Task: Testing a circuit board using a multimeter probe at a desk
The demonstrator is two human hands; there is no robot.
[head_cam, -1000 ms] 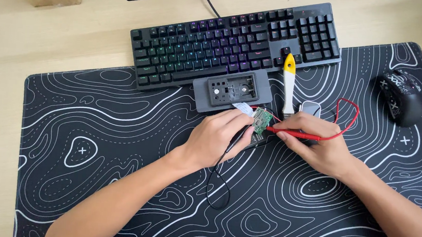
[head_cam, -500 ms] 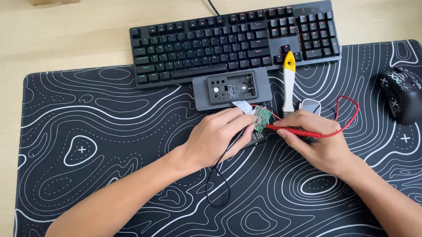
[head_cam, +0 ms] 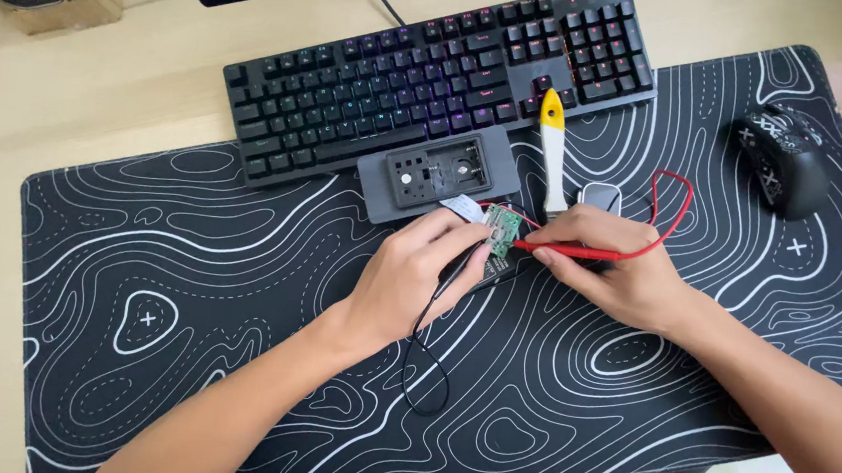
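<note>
On mat | left hand (head_cam: 407, 281) grips black probe (head_cam: 453, 274) | right hand (head_cam: 614, 267) grips red probe (head_cam: 580, 250) | unchanged

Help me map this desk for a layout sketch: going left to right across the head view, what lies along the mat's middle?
left hand → green circuit board → red probe in the right hand → black mouse

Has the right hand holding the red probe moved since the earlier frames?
No. The right hand keeps the red probe on the green circuit board, below the yellow-handled tool.
</note>
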